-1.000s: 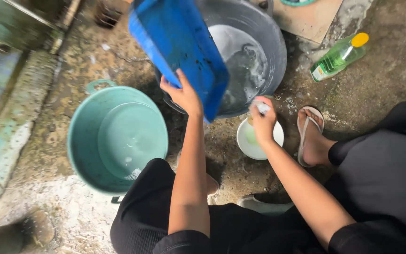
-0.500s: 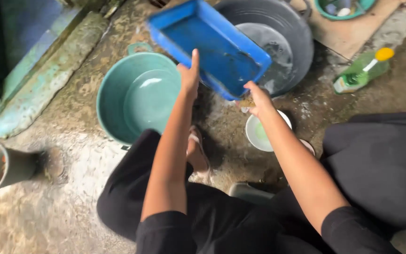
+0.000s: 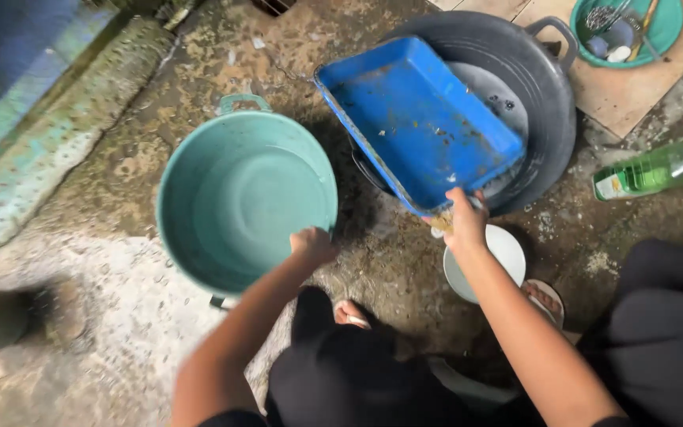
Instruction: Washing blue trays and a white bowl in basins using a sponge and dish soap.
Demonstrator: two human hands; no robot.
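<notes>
— Blue tray: where is it now?

— Tilted over the dark grey basin, its low corner pinched in the right hand, which also seems to clutch a small scrubber against the rim (too blurred to be sure). The rest of the tray reaches up and away from that hand, specks of dirt scattered across its inside.

— And the left hand?

— Changed. Half a second ago it gripped the tray's near edge; now it has let go and sits closed on the near rim of the teal basin, which spreads out beyond it and to its left.

— So the tray hangs from one hand only?

— Yes, the right alone carries it, with its far end seemingly resting in the grey basin (I judge the washing has moved on from two-handed turning). A white bowl lies on the concrete floor just beneath the right wrist; a green dish-soap bottle lies well off to that hand's right.
</notes>
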